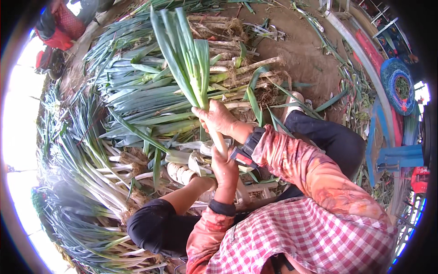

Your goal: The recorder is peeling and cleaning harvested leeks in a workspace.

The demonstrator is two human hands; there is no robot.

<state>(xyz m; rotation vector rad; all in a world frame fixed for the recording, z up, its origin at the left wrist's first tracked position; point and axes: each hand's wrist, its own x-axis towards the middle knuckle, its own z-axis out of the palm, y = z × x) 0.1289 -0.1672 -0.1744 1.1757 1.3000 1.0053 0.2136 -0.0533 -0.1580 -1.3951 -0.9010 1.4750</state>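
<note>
One leek [194, 82] stands between my two hands, its pale shaft low and its fan of green leaves pointing up and away. My right hand [221, 121] is closed round the shaft just below the leaves. Lower down, my left hand [224, 171] grips the same shaft near its bottom end, which the fingers hide. A small red and grey object [243, 157] shows beside my right wrist; what it is I cannot make out. Just beyond my hands lies a pile of leeks [150, 96] with roots on, leaves to the left.
More rooted leeks [100, 169] lie along the left side. Bare soil [301, 50] with leaf scraps is at the far right. A blue metal frame [399, 157] and a blue ring-shaped roll [398, 86] stand at the right. Another person's red clothing [61, 27] shows at the far left.
</note>
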